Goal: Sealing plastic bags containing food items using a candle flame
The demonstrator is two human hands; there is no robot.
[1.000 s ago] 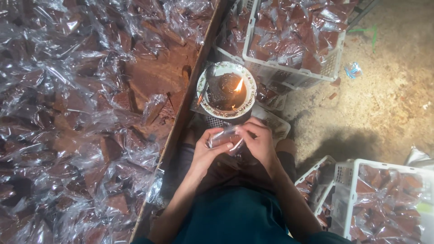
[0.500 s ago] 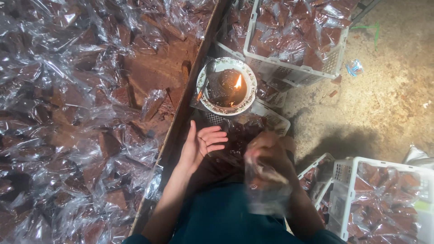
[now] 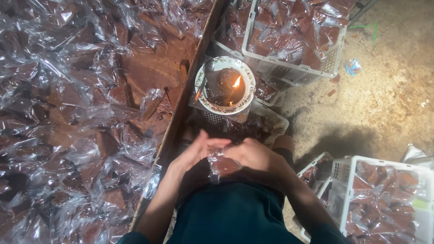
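Observation:
My left hand (image 3: 197, 152) and my right hand (image 3: 254, 155) meet over my lap, both gripping a small clear plastic packet (image 3: 221, 165) with a brown piece inside. The left fingers lie stretched along the packet's upper edge; the right hand is curled round its right side. Just beyond the hands stands a white bowl (image 3: 224, 86) with a small burning flame (image 3: 236, 82) in its dark middle.
A big heap of brown pieces in clear plastic (image 3: 81, 117) fills the left, bounded by a wooden board (image 3: 190, 95). White plastic baskets of wrapped pieces stand at the top (image 3: 294, 40) and lower right (image 3: 384, 199). Bare sandy floor (image 3: 389, 104) lies to the right.
A second ago both hands held a packet near the flame. Then the right hand dropped to the lap with a packet while the left hand was open. Now both hands hold a packet together.

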